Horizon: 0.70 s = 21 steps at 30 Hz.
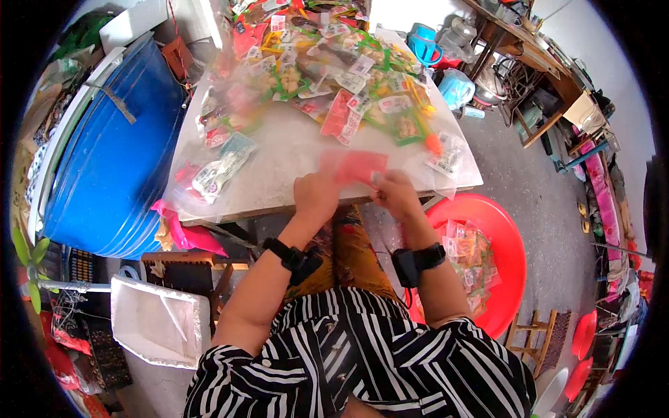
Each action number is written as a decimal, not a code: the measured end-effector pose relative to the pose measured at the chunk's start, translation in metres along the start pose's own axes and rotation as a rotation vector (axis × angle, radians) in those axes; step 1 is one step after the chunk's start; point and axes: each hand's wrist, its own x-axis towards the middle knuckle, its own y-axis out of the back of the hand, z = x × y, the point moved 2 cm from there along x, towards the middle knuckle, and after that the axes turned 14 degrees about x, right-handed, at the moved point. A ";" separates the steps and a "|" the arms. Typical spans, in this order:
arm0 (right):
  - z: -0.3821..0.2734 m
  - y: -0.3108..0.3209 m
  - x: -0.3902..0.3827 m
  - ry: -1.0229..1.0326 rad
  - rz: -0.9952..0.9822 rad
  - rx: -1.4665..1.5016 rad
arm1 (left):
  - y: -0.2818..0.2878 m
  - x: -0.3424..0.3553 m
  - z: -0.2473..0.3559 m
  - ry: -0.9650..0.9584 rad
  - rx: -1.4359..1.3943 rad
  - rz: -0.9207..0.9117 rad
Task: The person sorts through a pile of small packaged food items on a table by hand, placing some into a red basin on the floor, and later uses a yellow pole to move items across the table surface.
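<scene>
Hand-held packet (pixel 359 167): translucent red, motion-blurred. Packet pile (pixel 345 80): mixed red, green and yellow, white labels. Desk (pixel 279 157): off-white top. Shirt (pixel 341 348): black/white stripes, directions vary by panel. Trousers (pixel 359 251): mustard yellow, dark reddish pattern. Wristbands (pixel 291 258): both black. Basin (pixel 512 244): bright red. Barrel (pixel 104 160): solid blue. Foam box (pixel 150 320): white. Plastic bag (pixel 189 233): hot pink. Floor (pixel 512 164): grey, light speckles.

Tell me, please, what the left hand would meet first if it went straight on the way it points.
The blurred red packet right ahead comes first; past it, the left hand would probably meet the red-and-white bag on the table, though depth is unclear.
</scene>
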 end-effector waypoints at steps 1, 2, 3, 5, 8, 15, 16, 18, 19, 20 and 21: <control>0.005 -0.002 0.005 -0.013 -0.068 -0.025 | 0.001 0.000 0.001 -0.002 0.000 0.001; 0.009 -0.006 0.008 -0.027 -0.135 -0.050 | 0.002 0.001 0.001 -0.022 -0.017 0.031; 0.010 -0.012 0.009 -0.027 -0.135 -0.049 | 0.002 0.001 0.001 -0.039 -0.032 0.059; 0.013 -0.028 0.009 -0.195 -0.235 -0.140 | -0.003 0.003 -0.001 -0.060 -0.064 0.059; 0.003 -0.042 0.004 -0.197 -0.293 -0.224 | -0.002 0.001 -0.006 -0.110 -0.121 0.099; 0.001 -0.041 0.015 -0.116 -0.271 -0.342 | 0.003 -0.003 -0.004 -0.189 -0.109 0.099; 0.008 -0.040 0.017 -0.114 -0.270 -0.336 | 0.001 -0.003 -0.004 -0.191 -0.111 0.099; 0.016 -0.042 0.020 -0.096 -0.252 -0.320 | -0.001 -0.003 -0.005 -0.219 -0.143 0.182; 0.018 -0.043 0.022 -0.086 -0.245 -0.312 | -0.001 -0.003 -0.006 -0.219 -0.144 0.182; 0.020 -0.044 0.023 -0.077 -0.241 -0.312 | 0.000 -0.002 -0.007 -0.228 -0.171 0.180; 0.022 -0.045 0.023 -0.068 -0.237 -0.313 | 0.002 -0.001 -0.008 -0.239 -0.199 0.177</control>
